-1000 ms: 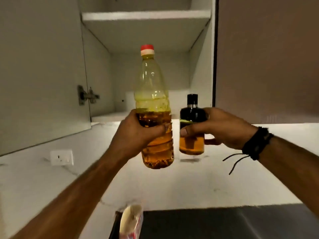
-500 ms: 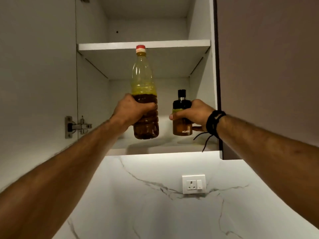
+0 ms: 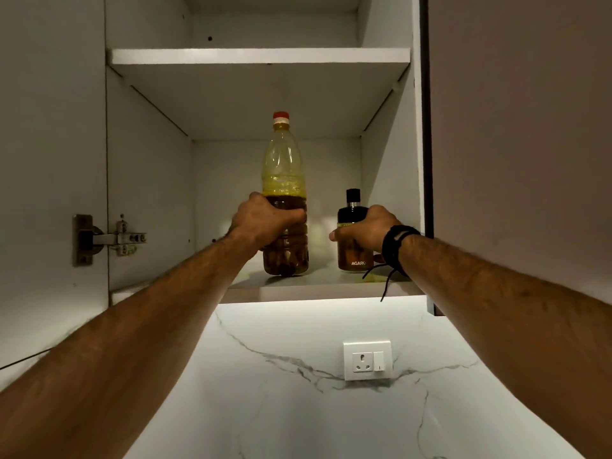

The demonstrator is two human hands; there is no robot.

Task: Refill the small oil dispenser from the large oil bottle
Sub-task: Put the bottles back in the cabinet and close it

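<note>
1. Head view looks up into an open wall cupboard (image 3: 149, 180) with both arms reaching to its lower shelf (image 3: 318, 288).
2. The left hand (image 3: 265, 220) is wrapped round the middle of the large oil bottle (image 3: 284, 180), fingers curled across the front at the level where the dark oil begins.
3. That bottle stands upright with its base on the lower shelf, about in the middle of the cupboard's width; its red cap (image 3: 280, 116) sits well above the hand, below the upper shelf (image 3: 261, 56).
4. The lower half of the bottle holds brown oil, and the upper half is clear yellowish plastic.
5. The right hand (image 3: 367, 226) grips the small oil dispenser (image 3: 352, 210) from its right side, thumb and fingers curled round the body.
6. The dispenser stands upright on the same shelf, just right of the large bottle and apart from it, with a clear gap between them.
7. Its black cap and dark shoulder rise above the hand; its amber lower part with white lettering shows below the fingers.
8. A black cord wristband (image 3: 395, 245) circles the right wrist, with loose ends hanging down past the shelf's front edge.
9. The open cupboard door (image 3: 49, 127) fills the left side, with a metal hinge (image 3: 109, 240) at about the height of the hands.
10. Below the cupboard runs a lit white marble wall with grey veins, carrying a white socket (image 3: 367, 360) under the dispenser.
</note>
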